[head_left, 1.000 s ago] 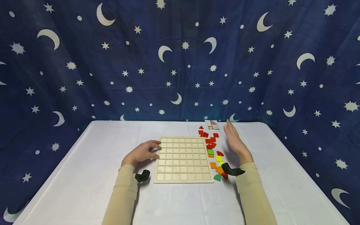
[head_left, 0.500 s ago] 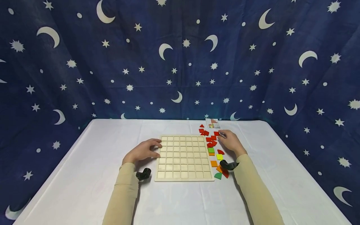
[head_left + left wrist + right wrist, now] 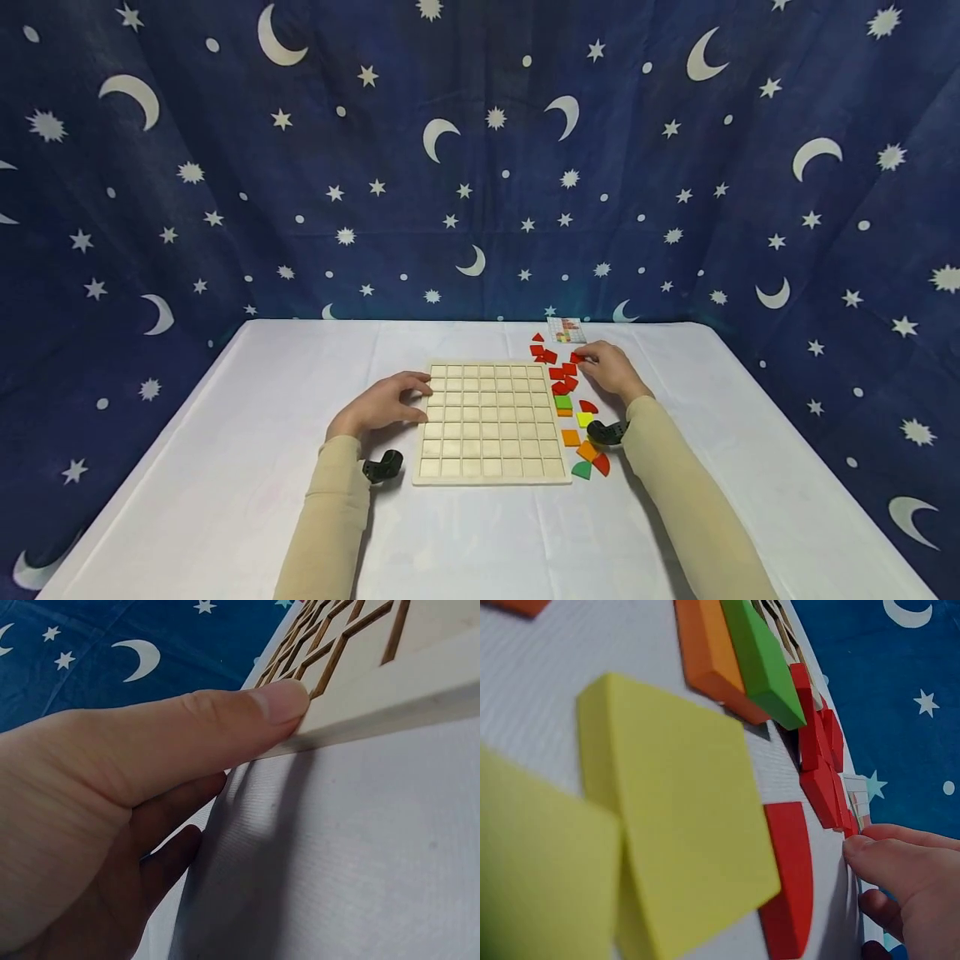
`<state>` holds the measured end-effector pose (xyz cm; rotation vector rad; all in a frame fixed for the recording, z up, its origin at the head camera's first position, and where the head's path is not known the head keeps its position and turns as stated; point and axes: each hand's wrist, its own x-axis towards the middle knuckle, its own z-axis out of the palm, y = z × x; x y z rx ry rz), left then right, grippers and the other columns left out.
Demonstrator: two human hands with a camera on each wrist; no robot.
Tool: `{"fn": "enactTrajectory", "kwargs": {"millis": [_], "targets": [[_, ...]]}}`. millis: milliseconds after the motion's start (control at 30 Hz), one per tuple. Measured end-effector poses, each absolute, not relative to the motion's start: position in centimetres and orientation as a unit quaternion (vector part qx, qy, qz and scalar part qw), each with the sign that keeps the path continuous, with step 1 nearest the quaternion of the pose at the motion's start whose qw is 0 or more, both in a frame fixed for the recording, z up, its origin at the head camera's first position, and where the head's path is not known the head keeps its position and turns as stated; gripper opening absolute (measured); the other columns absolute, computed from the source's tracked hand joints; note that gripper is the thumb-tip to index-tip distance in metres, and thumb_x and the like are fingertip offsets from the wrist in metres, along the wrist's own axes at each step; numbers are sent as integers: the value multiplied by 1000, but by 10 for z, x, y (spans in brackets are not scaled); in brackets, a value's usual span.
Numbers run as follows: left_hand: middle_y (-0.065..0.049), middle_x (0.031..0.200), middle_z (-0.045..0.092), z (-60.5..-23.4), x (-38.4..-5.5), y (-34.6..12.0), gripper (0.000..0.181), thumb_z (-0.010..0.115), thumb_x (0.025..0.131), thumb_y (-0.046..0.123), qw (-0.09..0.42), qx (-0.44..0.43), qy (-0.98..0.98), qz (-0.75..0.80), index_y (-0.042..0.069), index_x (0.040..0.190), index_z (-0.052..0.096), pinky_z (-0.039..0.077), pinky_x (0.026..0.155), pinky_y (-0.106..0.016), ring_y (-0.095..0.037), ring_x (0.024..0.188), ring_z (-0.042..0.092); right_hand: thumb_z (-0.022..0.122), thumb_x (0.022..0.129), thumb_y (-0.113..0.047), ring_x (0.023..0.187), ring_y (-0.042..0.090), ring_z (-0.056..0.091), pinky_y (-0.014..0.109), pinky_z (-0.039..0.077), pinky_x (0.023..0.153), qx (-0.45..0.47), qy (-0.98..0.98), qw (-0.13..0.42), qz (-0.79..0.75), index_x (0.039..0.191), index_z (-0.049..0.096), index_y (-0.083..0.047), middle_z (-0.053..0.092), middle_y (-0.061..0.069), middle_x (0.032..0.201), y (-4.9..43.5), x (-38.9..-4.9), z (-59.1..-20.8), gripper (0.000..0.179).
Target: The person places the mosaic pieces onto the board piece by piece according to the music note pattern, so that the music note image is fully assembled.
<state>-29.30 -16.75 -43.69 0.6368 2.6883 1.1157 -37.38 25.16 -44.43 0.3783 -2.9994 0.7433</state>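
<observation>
A pale wooden grid board [image 3: 490,413] of square cells lies flat on the table. At its left edge rests my left hand [image 3: 378,404], fingers spread; in the left wrist view the thumb [image 3: 281,701] lies on the board's rim. My right hand [image 3: 611,369] is past the board's far right corner. Its fingertips pinch a red square tile [image 3: 575,358]; in the right wrist view thumb and forefinger [image 3: 892,832] meet by the far red pieces, and the tile is mostly hidden. Several other red tiles [image 3: 557,373] lie loose between that hand and the board.
A small printed pattern card [image 3: 566,330] lies at the table's back edge. Down the board's right side are a green tile [image 3: 563,402], a yellow tile [image 3: 690,817], orange tiles [image 3: 571,437], a red quarter-round [image 3: 588,407] and a dark green quarter-round [image 3: 581,470]. A starry curtain [image 3: 480,167] hangs behind.
My right hand, first raised with straight fingers beside the pieces, has come down and left to the red square tile, its fingers closing there. The left hand has stayed at the board's edge.
</observation>
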Motion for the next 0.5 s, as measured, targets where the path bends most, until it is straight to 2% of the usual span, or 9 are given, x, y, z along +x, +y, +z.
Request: {"fn": "enactTrajectory", "kwargs": {"millis": [200,500], "targets": [[-12,144,49,-440,-292,-168,41,81,80,16,79,213,902,368,6,116,66,32,113,-49,-34,138,38,64,94,-8,108,35,55,51,43,104,98,-965,11,245,127,61,5,62,22,117,249,-373,-445,35],[-12,144,49,-438,-291,-169,41,82,80,16,79,205,903,369,6,116,66,32,113,-48,-34,138,38,62,95,-9,114,38,52,52,42,105,84,-962,25,260,129,59,5,58,25,124,240,-373,-439,37]]}}
